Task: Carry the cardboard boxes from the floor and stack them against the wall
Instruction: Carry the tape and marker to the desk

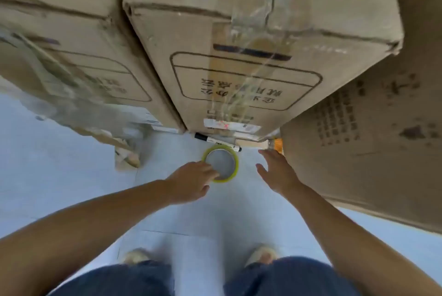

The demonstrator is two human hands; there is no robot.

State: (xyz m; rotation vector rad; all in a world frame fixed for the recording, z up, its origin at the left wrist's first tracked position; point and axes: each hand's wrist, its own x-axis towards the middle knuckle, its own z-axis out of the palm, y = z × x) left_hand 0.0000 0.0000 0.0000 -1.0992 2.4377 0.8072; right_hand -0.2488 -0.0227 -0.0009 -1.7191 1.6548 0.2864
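Left hand (191, 179) reaches down with its fingers loose, and the tips lie on the near rim of a tape roll (220, 163) on the floor (59, 176). It does not hold the roll yet, as far as I can tell. Right hand (275, 170) is flat and open, holding nothing, just beside the roll. Past both hands stands a big box (239, 56), with a second box (67, 44) to the left of the hands and a third box (370, 128) close to the right hand. A pen (216, 141) and a brush (262, 143) lie between the hands and the big box. I think these small things should be moved first. Then each hand can go low on a side of the big box and lift it level.
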